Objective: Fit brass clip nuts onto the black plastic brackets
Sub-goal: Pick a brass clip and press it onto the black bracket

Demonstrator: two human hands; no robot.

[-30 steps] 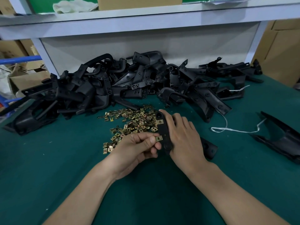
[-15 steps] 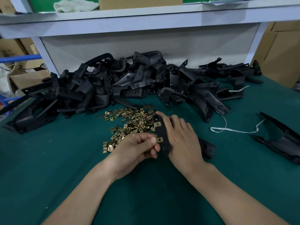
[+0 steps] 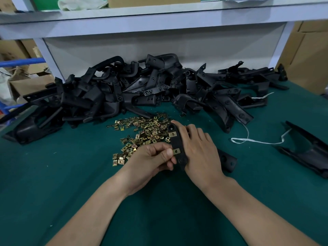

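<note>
Left hand [image 3: 150,159] pinches nut [image 3: 175,151]; right hand [image 3: 199,150] grips bracket [image 3: 177,141].

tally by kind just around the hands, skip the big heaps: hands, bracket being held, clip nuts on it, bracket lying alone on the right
hands: 2 (left hand, right hand)
held bracket: 1
clip nuts on it: 2 (upper clip nut, lower clip nut)
lone bracket at right: 1
total: 6
</note>
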